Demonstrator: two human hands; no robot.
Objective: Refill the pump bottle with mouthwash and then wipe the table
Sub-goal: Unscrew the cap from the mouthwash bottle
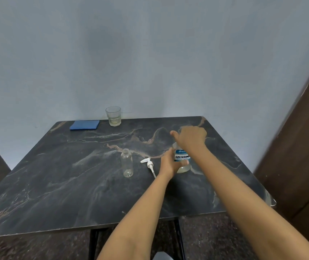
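Left hand (168, 164) gripping mouthwash bottle (182, 157), right hand (192, 137) curled over its top: may slop onto surface (65, 175) or topple nearby pump bottle (127, 163) if jerked.

Upright near the pale blue-grey wall (150, 53), a clear drinking glass (113, 116) with seemingly a little pale liquid at the bottom. Along the right edge, a dark brown wooden panel (303, 137). Low down, dark speckled floor (28, 248), blurred toward the corners.

Dim, even light; soft wide-angle blur.
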